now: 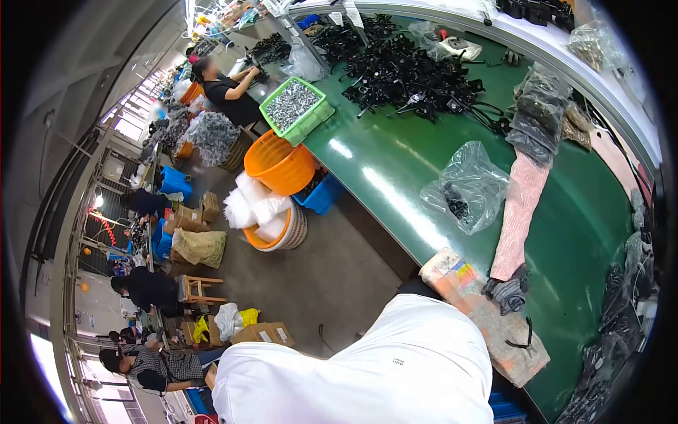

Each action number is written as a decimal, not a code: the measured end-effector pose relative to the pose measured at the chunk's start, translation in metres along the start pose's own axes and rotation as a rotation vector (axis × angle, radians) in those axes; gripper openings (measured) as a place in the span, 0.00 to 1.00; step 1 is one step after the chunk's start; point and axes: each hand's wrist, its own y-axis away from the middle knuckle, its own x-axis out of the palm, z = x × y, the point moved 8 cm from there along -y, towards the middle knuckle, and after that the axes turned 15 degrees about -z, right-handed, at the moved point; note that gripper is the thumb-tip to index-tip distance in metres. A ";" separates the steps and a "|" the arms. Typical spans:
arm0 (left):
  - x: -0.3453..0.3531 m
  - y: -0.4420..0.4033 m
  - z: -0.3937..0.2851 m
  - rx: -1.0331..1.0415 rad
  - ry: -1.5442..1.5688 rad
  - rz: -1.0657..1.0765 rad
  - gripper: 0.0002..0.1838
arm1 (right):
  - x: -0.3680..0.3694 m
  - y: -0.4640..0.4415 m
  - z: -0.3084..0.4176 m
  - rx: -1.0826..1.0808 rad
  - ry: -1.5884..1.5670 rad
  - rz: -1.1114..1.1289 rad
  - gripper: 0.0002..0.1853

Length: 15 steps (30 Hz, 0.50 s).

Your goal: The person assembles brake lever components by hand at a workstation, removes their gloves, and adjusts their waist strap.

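Observation:
Neither my left hand nor my right hand shows in the head view. White clothing (pixel 367 360) fills the bottom middle. Just beyond it, a worn cardboard piece (pixel 487 321) lies along the green table's edge, with a small black strap-like piece (pixel 521 339) on it. A long pink textured strip (pixel 521 205) stretches across the table. Its near end meets a dark grey bundle (pixel 510 291), and packed grey plastic bags (pixel 538 116) lie at its far end. To its left rests a clear plastic bag (pixel 477 187) with small dark pieces inside.
A large heap of black parts (pixel 413 78) covers the far table. A green crate (pixel 300 113) of small metal pieces sits at the table's corner. Orange baskets (pixel 279 166) stand on the floor at left. A co-worker (pixel 229 92) works farther along; several people are behind.

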 end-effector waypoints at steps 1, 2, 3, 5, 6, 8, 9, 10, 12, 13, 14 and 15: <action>-0.001 -0.001 -0.002 0.012 -0.003 -0.008 0.13 | 0.001 -0.004 0.005 -0.032 0.004 -0.001 0.11; -0.002 -0.003 -0.004 0.025 -0.006 -0.018 0.13 | 0.003 -0.009 0.009 -0.065 0.006 -0.001 0.11; -0.005 -0.004 -0.006 0.038 -0.013 -0.027 0.13 | 0.006 -0.012 0.013 -0.094 0.008 -0.003 0.11; -0.009 -0.009 -0.016 0.072 -0.034 -0.038 0.13 | 0.009 -0.017 0.022 -0.150 0.011 -0.020 0.11; -0.010 -0.012 -0.020 0.090 -0.043 -0.043 0.14 | 0.010 -0.020 0.026 -0.179 0.013 -0.029 0.11; -0.015 -0.016 -0.026 0.118 -0.059 -0.060 0.14 | 0.015 -0.025 0.035 -0.236 0.015 -0.037 0.11; -0.017 -0.017 -0.026 0.128 -0.068 -0.067 0.14 | 0.017 -0.027 0.039 -0.262 0.020 -0.038 0.11; -0.019 -0.017 -0.027 0.137 -0.075 -0.073 0.14 | 0.018 -0.028 0.044 -0.289 0.024 -0.040 0.11; -0.022 -0.017 -0.027 0.155 -0.092 -0.084 0.14 | 0.020 -0.030 0.052 -0.340 0.035 -0.041 0.11; -0.024 -0.018 -0.028 0.166 -0.102 -0.089 0.14 | 0.022 -0.031 0.057 -0.364 0.039 -0.045 0.11; -0.025 -0.019 -0.030 0.177 -0.117 -0.089 0.15 | 0.022 -0.030 0.060 -0.384 0.046 -0.052 0.11; -0.022 -0.019 -0.032 0.187 -0.135 -0.079 0.15 | 0.018 -0.028 0.063 -0.398 0.062 -0.063 0.11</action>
